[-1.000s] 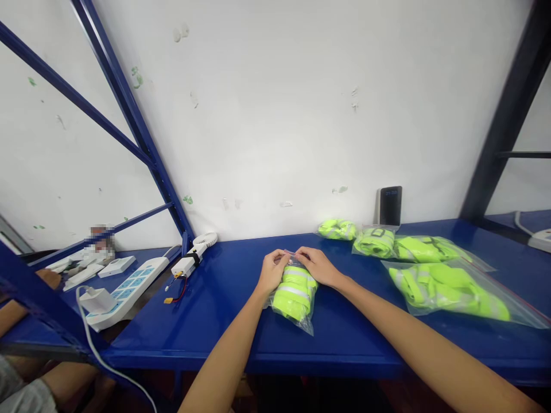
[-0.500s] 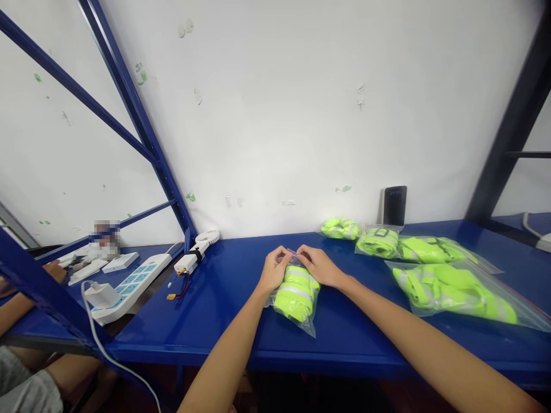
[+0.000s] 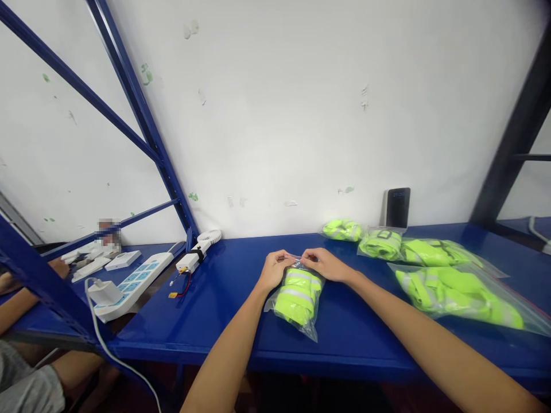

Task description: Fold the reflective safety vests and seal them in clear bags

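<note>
A clear zip bag lies on the blue table in front of me, its top edge pointing away from me. Inside it is a rolled neon-yellow reflective vest with silver bands. My left hand pinches the bag's top edge at the left. At the right part of that same edge, my right hand is closed on the plastic with thumb and fingers. A short stretch of the bag's edge shows between the two hands.
Several bagged neon vests lie to the right. A phone-like device leans against the wall behind them. To the left are a small white fan, a wired white box and a power strip. Another person's arm is at far left.
My hands have moved slightly apart along the bag's top edge, so more of the edge shows between them. The whole view has shifted a little.
</note>
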`<state>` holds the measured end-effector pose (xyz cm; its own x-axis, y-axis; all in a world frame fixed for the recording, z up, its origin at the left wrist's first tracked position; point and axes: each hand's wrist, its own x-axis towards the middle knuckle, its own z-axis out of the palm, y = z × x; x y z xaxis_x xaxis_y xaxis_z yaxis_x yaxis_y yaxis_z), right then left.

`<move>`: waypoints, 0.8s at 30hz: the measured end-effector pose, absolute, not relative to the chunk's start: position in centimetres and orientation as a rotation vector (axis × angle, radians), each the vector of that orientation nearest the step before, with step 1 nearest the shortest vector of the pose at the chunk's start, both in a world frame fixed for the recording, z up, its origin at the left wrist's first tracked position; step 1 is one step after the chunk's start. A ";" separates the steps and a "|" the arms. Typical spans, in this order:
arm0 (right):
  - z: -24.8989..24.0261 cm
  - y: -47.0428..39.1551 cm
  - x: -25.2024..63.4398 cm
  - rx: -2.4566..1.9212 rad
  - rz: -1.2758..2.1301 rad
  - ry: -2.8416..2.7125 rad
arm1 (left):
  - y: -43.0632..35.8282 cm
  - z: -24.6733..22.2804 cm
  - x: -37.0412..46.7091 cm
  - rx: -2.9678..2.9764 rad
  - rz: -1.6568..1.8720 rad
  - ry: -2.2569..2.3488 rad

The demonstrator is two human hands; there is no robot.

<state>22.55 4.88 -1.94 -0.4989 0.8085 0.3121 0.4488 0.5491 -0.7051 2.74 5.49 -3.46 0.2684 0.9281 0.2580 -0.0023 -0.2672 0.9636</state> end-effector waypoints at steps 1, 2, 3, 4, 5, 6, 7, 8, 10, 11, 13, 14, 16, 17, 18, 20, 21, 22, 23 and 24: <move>-2.0 5.1 22.8 -0.998 0.775 -2.145 | 5.6 -3.5 2.7 1.510 1.186 0.890; -2.0 5.3 23.0 -0.995 0.812 -2.135 | 5.8 -3.5 2.6 1.477 1.203 0.892; -2.1 5.4 23.1 -0.998 0.843 -2.125 | 5.9 -3.6 2.6 1.445 1.224 0.896; -2.1 5.6 23.3 -1.003 0.867 -2.118 | 6.0 -3.6 2.5 1.420 1.248 0.904; -2.2 5.7 23.4 -1.009 0.884 -2.113 | 6.1 -3.6 2.4 1.399 1.273 0.913; -2.2 5.8 23.5 -1.012 0.897 -2.110 | 6.2 -3.6 2.3 1.383 1.301 0.922; -2.2 5.8 23.7 -1.015 0.908 -2.108 | 6.3 -3.7 2.2 1.371 1.332 0.930; -2.2 5.9 23.9 -1.018 0.922 -2.103 | 6.4 -3.7 2.0 1.362 1.365 0.937; -2.2 5.9 24.2 -1.014 0.961 -2.083 | 6.5 -3.8 1.7 1.356 1.422 0.945; -2.2 5.8 24.3 -1.008 0.978 -2.071 | 6.6 -3.8 1.5 1.361 1.442 0.948; -2.3 5.9 24.5 -0.999 0.988 -2.051 | 6.7 -3.9 1.3 1.387 1.456 0.951; -2.4 5.9 24.5 -1.000 0.980 -2.046 | 6.7 -3.9 1.2 1.399 1.456 0.955; -2.5 6.0 24.5 -1.026 0.911 -2.048 | 6.8 -3.9 1.2 1.409 1.451 0.972; -2.5 6.1 24.5 -1.046 0.849 -2.052 | 6.8 -3.9 1.2 1.408 1.449 0.981; -2.4 6.1 24.4 -1.064 0.776 -2.055 | 6.9 -3.9 1.2 1.403 1.449 0.989; -2.4 6.1 24.3 -1.089 0.649 -2.055 | 7.0 -4.0 1.2 1.378 1.453 0.995; -2.4 6.0 24.3 -1.097 0.618 -2.050 | 7.1 -4.0 1.2 1.361 1.452 0.989; -2.3 6.0 24.2 -1.103 0.621 -2.040 | 7.1 -4.1 1.2 1.341 1.445 0.979; -2.3 5.9 24.2 -1.105 0.656 -2.025 | 7.2 -4.2 1.2 1.322 1.437 0.967; -2.4 5.9 24.2 -1.098 0.716 -2.006 | 7.3 -4.2 1.1 1.311 1.427 0.958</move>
